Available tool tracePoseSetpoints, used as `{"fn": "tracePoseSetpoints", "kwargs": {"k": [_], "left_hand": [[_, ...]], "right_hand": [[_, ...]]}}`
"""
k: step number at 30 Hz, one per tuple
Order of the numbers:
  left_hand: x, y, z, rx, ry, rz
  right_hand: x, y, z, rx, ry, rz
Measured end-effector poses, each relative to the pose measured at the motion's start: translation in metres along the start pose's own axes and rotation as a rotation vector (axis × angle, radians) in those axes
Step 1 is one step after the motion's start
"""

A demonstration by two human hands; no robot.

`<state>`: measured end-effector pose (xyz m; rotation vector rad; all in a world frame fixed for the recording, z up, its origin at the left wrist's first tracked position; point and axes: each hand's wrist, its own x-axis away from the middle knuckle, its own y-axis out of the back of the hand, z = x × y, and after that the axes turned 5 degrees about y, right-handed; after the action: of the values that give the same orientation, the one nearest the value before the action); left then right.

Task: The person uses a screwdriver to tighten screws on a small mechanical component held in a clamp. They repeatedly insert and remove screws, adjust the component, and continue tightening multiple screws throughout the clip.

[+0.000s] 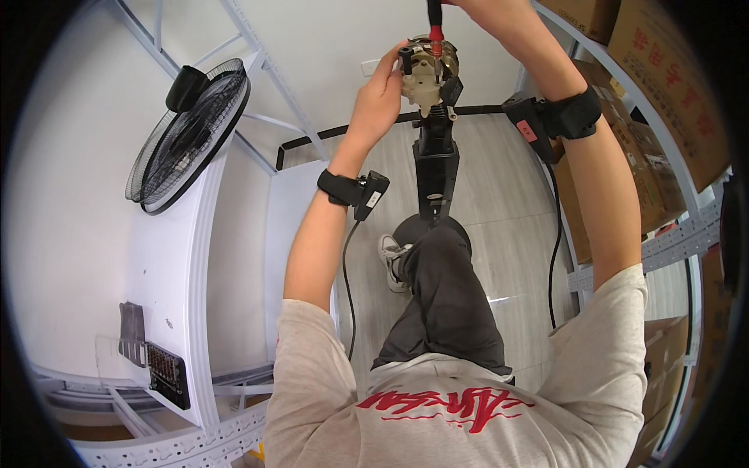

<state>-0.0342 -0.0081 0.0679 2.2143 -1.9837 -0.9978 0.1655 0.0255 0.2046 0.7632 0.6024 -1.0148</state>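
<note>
A stand fan's bare motor head [425, 90], with a cream plastic housing and a metal motor, sits atop a black fan pole [435, 168]. My left hand [378, 109] grips the head's left side, its fingers partly hidden behind it. From above, a screwdriver [437, 37] with a black and red handle points straight down into the head. My right hand [488, 9] is at the top edge, closed around the handle's upper end; most of its fingers are cut off by the frame. Where the screwdriver tip meets the housing is too small to make out.
On the left, a fan grille with blades [191, 136] rests on a white shelf [183, 242]. A case of small bits [168, 374] lies farther down that shelf. Cardboard boxes [663, 86] fill the rack at right. Cables [349, 288] hang from both wrist straps.
</note>
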Motion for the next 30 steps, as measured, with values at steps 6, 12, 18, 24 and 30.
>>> {"fn": "tracePoseSetpoints", "kwargs": {"k": [6,12,18,24,30], "left_hand": [[0.003,-0.027,-0.030,-0.088,-0.008,-0.029],[0.012,-0.012,-0.012,-0.157,-0.066,-0.129],[0.014,-0.029,-0.027,-0.146,-0.033,-0.110],[0.018,-0.043,-0.041,-0.191,0.006,-0.127],[0.032,-0.057,-0.031,-0.056,-0.051,-0.224]], "right_hand": [[0.014,0.029,0.011,-0.049,-0.087,-0.070],[0.010,0.006,0.011,0.009,-0.031,-0.018],[0.018,0.010,0.031,0.196,-0.044,-0.010],[0.014,0.058,0.016,0.021,0.143,-0.164],[0.066,0.056,0.023,0.371,0.366,-0.095]]}}
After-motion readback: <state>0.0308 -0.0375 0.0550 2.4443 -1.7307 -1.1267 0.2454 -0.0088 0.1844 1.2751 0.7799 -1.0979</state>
